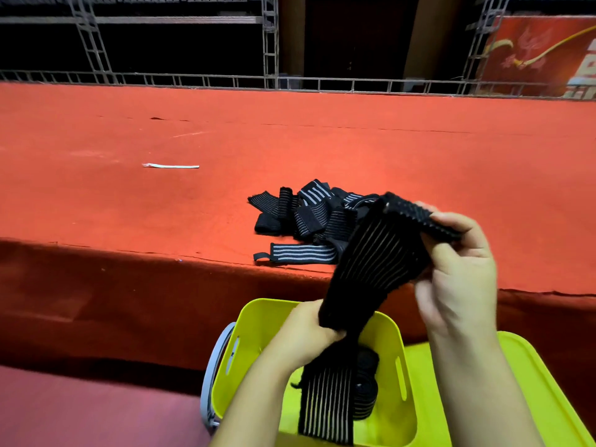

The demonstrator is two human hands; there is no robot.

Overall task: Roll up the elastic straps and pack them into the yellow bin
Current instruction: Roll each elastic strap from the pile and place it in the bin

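1. Where things stand: the right hand [458, 272] pinches the top end of a black elastic strap [374, 262], and the left hand [309, 330] grips the same strap lower down. The rest of it hangs straight into the yellow bin [258, 337] below. Nothing's rolled on this one yet, as far as I can tell.

2. Biggest risk imo: that dangling tail. It hangs in the bin against what looks like a rolled strap [366, 382] already in there, so it could snag or drag it loose once rolling starts.

3. The strap is stretchy and held at an angle. If the top grip slips, it probably springs back and the roll comes out lopsided or loose.

4. A loose roll likely pops open the second it's dropped in, so it needs to be wound snug.

5. The pile of unrolled straps [309, 217] sits on the red table [129, 195] near its front edge, and one flat strap [303, 253] lies right at the lip. A careless grab could knock it off the edge.
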